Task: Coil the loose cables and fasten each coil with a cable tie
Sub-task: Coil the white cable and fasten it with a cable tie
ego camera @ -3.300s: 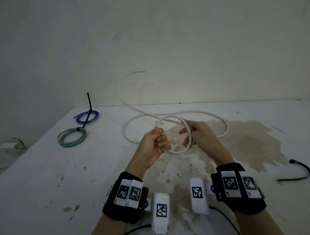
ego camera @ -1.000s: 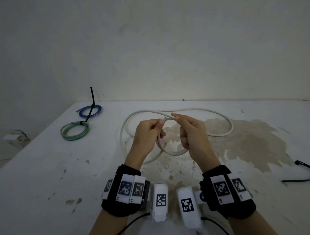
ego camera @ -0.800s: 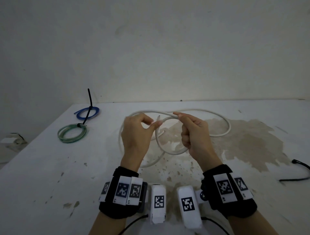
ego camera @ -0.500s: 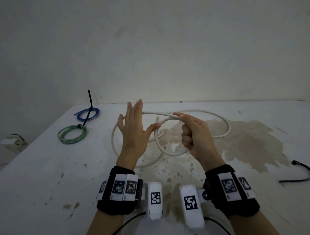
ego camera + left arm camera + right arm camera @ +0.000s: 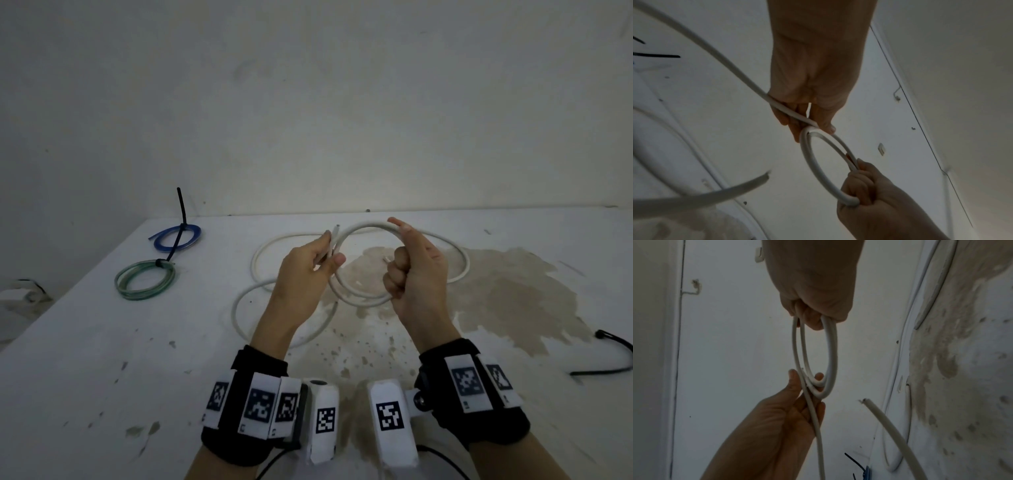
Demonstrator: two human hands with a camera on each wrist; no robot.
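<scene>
A long white cable (image 5: 368,226) is partly wound into a small coil held up between both hands. My right hand (image 5: 407,260) grips the coil's right side in a fist, with its fingers curled round the turns (image 5: 830,353). My left hand (image 5: 325,257) pinches the cable (image 5: 813,162) between thumb and fingers at the coil's left side. From there the loose length trails down to the table. The rest of the cable lies in wide loops (image 5: 239,308) on the white table (image 5: 102,377) behind and below the hands. One cut cable end (image 5: 865,400) hangs free.
A blue coil (image 5: 176,238) and a green coil (image 5: 145,284), each bound with a black cable tie, lie at the back left. A loose black cable tie (image 5: 609,356) lies near the table's right edge. A brown stain (image 5: 496,294) marks the table.
Half a second ago my left hand was spread open, off the cable. Now it pinches the cable again at the coil's left side. The right hand kept its grip on the coil.
</scene>
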